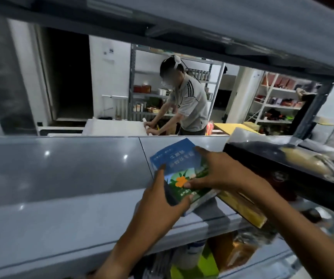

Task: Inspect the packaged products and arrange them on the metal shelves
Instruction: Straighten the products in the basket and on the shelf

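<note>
A blue and green box [177, 165] with an orange flower print lies tilted on the grey metal shelf [61, 178]. My left hand [163, 200] grips its near left corner, thumb on the top face. My right hand [217, 172] reaches over the box from the right, fingers curled round its right edge and thumb pressing near the flower. A black box with gold trim [283, 178] stands just to the right, touching my right forearm.
The shelf above [182, 21] hangs low overhead. The lower shelf holds yellow and orange packages [212, 258]. Beyond the rack, a person [186, 101] bends over a white table [113, 127], with more stocked racks [276, 101] behind.
</note>
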